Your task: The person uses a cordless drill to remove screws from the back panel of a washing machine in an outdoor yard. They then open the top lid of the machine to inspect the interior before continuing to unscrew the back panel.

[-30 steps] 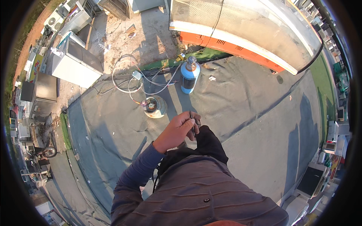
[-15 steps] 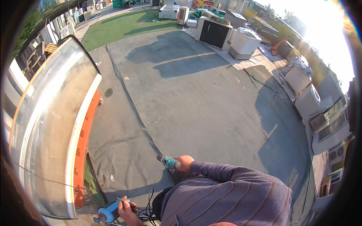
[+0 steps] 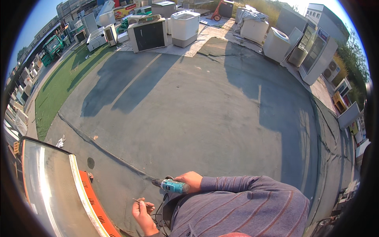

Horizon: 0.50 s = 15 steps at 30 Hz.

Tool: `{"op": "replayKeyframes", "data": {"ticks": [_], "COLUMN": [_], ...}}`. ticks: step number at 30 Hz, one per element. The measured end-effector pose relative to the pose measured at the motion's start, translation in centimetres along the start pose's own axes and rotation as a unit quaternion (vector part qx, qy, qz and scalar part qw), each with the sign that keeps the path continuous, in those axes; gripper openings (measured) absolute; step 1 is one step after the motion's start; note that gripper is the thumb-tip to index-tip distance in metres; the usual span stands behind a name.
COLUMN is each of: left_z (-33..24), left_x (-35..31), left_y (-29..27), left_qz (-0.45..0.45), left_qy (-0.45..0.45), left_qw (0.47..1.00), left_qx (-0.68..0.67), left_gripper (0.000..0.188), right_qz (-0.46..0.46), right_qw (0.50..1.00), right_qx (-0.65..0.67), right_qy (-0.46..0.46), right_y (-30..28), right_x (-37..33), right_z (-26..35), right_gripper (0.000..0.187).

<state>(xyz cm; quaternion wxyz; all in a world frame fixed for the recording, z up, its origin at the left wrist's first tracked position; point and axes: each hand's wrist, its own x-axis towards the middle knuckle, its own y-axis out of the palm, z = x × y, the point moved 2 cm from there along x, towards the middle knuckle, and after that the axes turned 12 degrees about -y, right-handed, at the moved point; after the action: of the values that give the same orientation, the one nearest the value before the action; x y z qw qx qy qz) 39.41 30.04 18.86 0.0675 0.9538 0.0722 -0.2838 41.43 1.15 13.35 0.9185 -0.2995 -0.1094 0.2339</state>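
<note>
My right hand (image 3: 191, 181) is wrapped round a teal power drill (image 3: 173, 186) with a dark front end that points left. Lower and to the left, my left hand (image 3: 143, 215) pinches a thin rod-like piece (image 3: 137, 200), too small to name exactly. Black cable (image 3: 158, 216) hangs in loops between my left hand and my body. At the lower left lies or leans a glass-fronted panel (image 3: 49, 185) with a white edge strip and a slotted orange-red base (image 3: 94, 205); neither hand touches it.
Grey matting (image 3: 189, 130) covers the ground, with a raised seam (image 3: 104, 150) running across its left side. Green turf (image 3: 59, 91) lies beyond. A white washing machine (image 3: 184, 25), a dark-fronted appliance (image 3: 149, 34) and a tall display fridge (image 3: 318, 55) stand around the far and right edges.
My view has swung to the right, so the glass panel sits lower left. My left hand, still pinching the thin piece, is nearer the drill. The blue cylinder beside it is out of view.
</note>
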Motion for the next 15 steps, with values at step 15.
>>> {"op": "replayKeyframes", "data": {"ticks": [15], "left_z": [-20.2], "left_x": [25.2], "left_y": [13.4], "left_qz": [0.263], "left_qy": [0.026], "left_qw": [0.959], "left_qx": [0.098], "left_gripper": [0.016], "right_qz": [-0.287], "right_qw": [0.956], "right_qx": [0.053], "right_qy": [0.004], "right_y": [-9.6], "right_x": [11.2], "right_z": [-1.4], "right_gripper": [0.048]}}
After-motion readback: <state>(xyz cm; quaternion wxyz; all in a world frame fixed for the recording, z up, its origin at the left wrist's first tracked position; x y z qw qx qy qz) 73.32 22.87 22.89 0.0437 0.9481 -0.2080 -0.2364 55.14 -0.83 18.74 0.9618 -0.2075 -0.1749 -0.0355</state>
